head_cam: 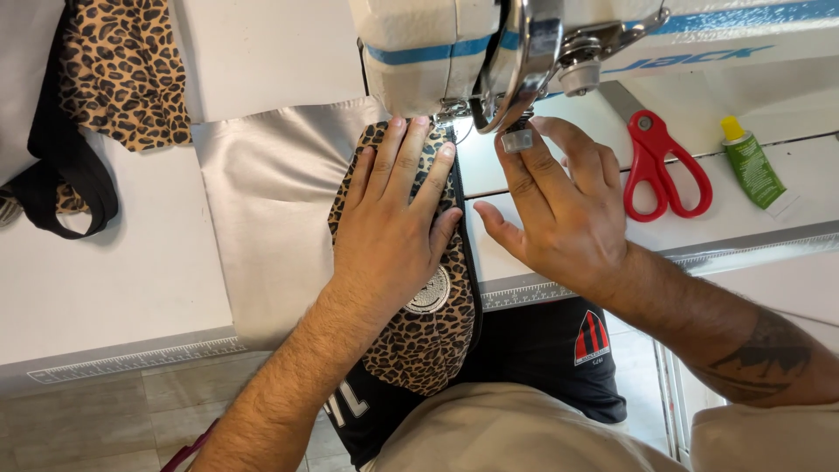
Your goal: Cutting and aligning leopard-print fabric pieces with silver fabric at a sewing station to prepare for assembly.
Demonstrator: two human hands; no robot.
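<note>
Head view, only one camera.

Left hand (393, 223): flat, fingers spread and extended, palm pressing down on the leopard-print fabric piece (419, 332). No closed grip, nothing pinched; it just pins the fabric to the desk (131, 271). Fingertips sit right at the foot of the sewing machine (454, 52), just left of the needle area.

Right hand (559, 210): also open, fingers loosely curved, fingertips touching near the presser foot (517, 138). Grip holds nothing that I can see; whether a fingertip is on the fabric edge there, cannot tell.

Fabric position: leopard piece runs from under the machine head, beneath the left palm, and hangs off the desk edge toward the person's lap. A black zipper or trim strip (468, 253) runs along its right edge, between the two hands. A round silver patch (430, 293) shows just below the left wrist.

Progress, my read: the top end of the piece is at the needle, most of its length lies on the near side. So stitching along that edge looks early, with the bulk left to feed. Finished stitches not resolvable.

Around the grips: grey satin sheet (262, 210) under and left of the left hand. Red scissors (660, 166) right of the right hand, small green tube (752, 166) beyond them. More leopard fabric with black strap (114, 79) far left.
</note>
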